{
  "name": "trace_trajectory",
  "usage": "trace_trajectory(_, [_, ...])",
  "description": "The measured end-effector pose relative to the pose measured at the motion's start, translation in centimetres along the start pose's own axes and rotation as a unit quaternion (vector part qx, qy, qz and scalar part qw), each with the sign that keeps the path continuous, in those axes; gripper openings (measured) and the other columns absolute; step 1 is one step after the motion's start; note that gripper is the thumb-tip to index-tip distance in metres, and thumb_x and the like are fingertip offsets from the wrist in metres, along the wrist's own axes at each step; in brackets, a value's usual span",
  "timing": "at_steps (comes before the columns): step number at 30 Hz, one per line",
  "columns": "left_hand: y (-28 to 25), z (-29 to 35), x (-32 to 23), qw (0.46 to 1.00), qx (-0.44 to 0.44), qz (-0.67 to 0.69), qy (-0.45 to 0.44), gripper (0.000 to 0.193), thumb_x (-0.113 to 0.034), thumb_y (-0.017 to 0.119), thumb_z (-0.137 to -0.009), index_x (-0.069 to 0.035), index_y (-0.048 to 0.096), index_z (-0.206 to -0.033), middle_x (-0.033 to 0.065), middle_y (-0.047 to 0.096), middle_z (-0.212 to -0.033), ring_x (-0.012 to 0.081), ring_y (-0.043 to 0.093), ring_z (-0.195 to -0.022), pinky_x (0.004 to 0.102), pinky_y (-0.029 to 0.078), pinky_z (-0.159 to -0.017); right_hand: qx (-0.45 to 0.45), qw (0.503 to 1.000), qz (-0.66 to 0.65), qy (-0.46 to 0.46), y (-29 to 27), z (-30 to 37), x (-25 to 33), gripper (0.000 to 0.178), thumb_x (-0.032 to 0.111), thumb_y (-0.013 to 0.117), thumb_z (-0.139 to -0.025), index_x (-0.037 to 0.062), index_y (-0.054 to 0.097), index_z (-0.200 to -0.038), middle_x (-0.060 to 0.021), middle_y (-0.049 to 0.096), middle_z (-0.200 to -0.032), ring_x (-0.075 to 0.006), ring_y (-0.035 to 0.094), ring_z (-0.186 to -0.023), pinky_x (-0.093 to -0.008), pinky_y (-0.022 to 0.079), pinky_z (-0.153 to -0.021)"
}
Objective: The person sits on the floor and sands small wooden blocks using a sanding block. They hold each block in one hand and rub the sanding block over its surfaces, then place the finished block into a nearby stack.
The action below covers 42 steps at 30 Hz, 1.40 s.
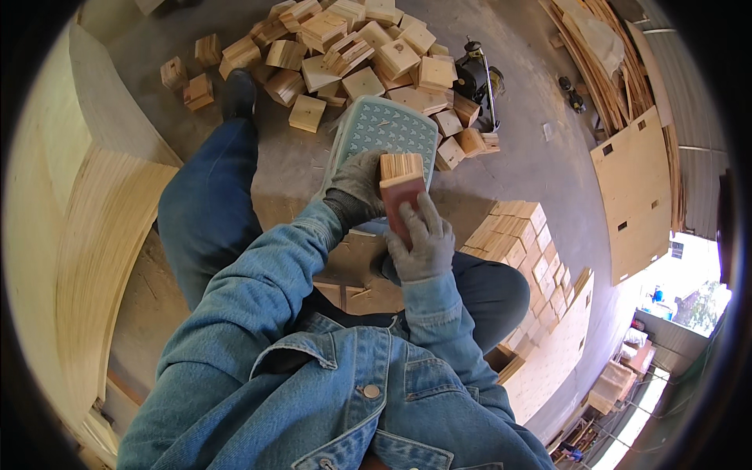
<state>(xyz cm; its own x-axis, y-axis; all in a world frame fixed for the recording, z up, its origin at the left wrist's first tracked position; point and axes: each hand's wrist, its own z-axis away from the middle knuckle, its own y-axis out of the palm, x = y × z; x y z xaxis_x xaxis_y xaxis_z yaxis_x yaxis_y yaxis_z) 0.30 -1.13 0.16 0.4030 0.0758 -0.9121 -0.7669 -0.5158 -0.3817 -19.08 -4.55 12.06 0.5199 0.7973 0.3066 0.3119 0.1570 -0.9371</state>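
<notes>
My left hand (358,186), in a grey work glove, is closed round the left side of a small plywood block (401,166) whose layered edge faces up. A reddish-brown flat piece (398,205), perhaps sandpaper or a sanding block, lies against the block's near side. My right hand (425,241), gloved in grey too, grips this piece, its fingers laid over the surface and the thumb at its left edge. Just beyond both hands stands a pale green plastic stool (384,129) with a patterned top. Where block and reddish-brown piece meet is partly hidden by my fingers.
Loose wooden blocks (321,70) are heaped on the floor past the stool. Beside them is a power tool (479,82) with a metal bar. Stacked blocks (521,251) stand by my right knee. Plywood sheets (117,211) rise at left; boards (634,192) lean at right.
</notes>
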Motion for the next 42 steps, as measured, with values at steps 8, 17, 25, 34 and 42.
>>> trace_trajectory(8, [-0.2, -0.2, -0.4, 0.994, 0.042, 0.102, -0.012, 0.077, -0.042, 0.090, -0.070, -0.010, 0.058, -0.132, 0.0181, 0.066, -0.122, 0.0388, 0.063, -0.118, 0.0468, 0.050, -0.106, -0.001, 1.000, 0.015, 0.004, 0.9, -4.8, 0.0, 0.052, 0.032, 0.081, -0.081, 0.0204, 0.073, -0.131, -0.0085, 0.057, -0.152, -0.0421, 0.063, -0.117, -0.0554, 0.052, -0.099])
trace_trajectory(17, [-0.2, -0.4, -1.2, 0.996, 0.020, -0.087, -0.002, 0.086, -0.034, 0.095, -0.067, -0.007, 0.053, -0.137, 0.0141, 0.063, -0.128, 0.0322, 0.060, -0.122, 0.0427, 0.048, -0.110, 0.028, 0.996, 0.035, 0.080, 1.3, -10.8, -1.2, 0.055, 0.038, 0.079, -0.084, 0.0213, 0.071, -0.136, -0.0100, 0.054, -0.156, -0.0450, 0.060, -0.125, -0.0548, 0.051, -0.105])
trace_trajectory(25, [-0.1, 0.0, -1.0, 0.998, 0.000, -0.065, -0.005, 0.087, -0.039, 0.094, -0.066, -0.008, 0.055, -0.136, 0.0188, 0.064, -0.125, 0.0376, 0.062, -0.120, 0.0448, 0.050, -0.107, -0.012, 0.999, -0.002, 0.033, -0.5, 0.5, -1.4, 0.059, 0.027, 0.084, -0.078, 0.0210, 0.071, -0.135, -0.0118, 0.057, -0.154, -0.0430, 0.062, -0.118, -0.0555, 0.051, -0.102])
trace_trajectory(34, [-0.4, -0.4, -1.4, 0.998, 0.018, -0.050, -0.030, 0.084, -0.037, 0.095, -0.067, -0.006, 0.056, -0.134, 0.0181, 0.063, -0.125, 0.0362, 0.061, -0.120, 0.0434, 0.050, -0.106, -0.029, 0.999, 0.015, 0.034, 0.1, -7.4, -2.9, 0.055, 0.023, 0.085, -0.077, 0.0137, 0.073, -0.130, -0.0180, 0.060, -0.148, -0.0417, 0.063, -0.123, -0.0501, 0.052, -0.105])
trace_trajectory(42, [-1.1, -0.9, -2.6, 0.994, 0.058, -0.086, -0.037, 0.093, -0.033, 0.095, -0.061, -0.008, 0.053, -0.139, 0.0189, 0.062, -0.129, 0.0374, 0.060, -0.124, 0.0453, 0.049, -0.111, -0.077, 0.963, -0.180, 0.185, 0.9, -5.8, -6.8, 0.057, 0.015, 0.090, -0.078, 0.0068, 0.071, -0.131, -0.0196, 0.063, -0.143, -0.0345, 0.063, -0.131, -0.0414, 0.052, -0.110])
